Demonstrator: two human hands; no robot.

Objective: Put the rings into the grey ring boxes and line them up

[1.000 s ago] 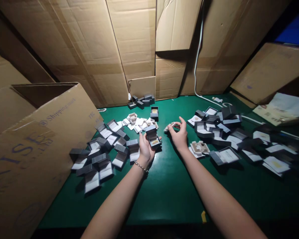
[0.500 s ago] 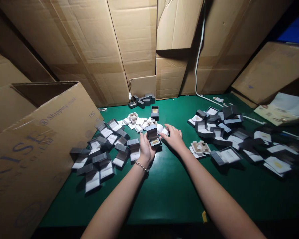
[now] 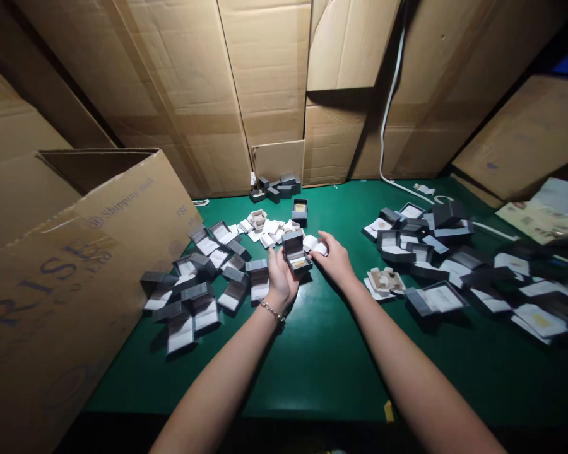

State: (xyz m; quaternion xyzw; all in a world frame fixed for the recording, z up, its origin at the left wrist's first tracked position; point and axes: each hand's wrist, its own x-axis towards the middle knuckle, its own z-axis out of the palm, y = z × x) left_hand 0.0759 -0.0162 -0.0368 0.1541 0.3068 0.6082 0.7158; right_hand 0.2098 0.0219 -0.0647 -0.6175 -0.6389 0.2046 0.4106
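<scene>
My left hand (image 3: 280, 282) holds a small open dark grey jewellery box (image 3: 296, 253) upright, with a gold-coloured card or pad visible inside. A thin chain bracelet (image 3: 272, 312) circles my left wrist. Just right of the box, my right hand (image 3: 335, 257) pinches a curved white insert (image 3: 315, 245) between its fingers and thumb. The insert is partly hidden by those fingers and lies close to the box without clearly touching it. Loose white inserts (image 3: 269, 226) lie just beyond both hands.
The green table mat (image 3: 322, 359) holds scattered open grey boxes at left (image 3: 194, 296) and right (image 3: 421, 249). Stacked dark boxes (image 3: 274, 188) stand at the back. Cardboard sheets (image 3: 265, 82) line the back wall, a large carton (image 3: 85, 277) stands left, and a white cable (image 3: 390, 132) runs down at right.
My right hand has moved left with the white insert, closing toward the box in my left hand. The whole scene has shifted slightly right in view.
</scene>
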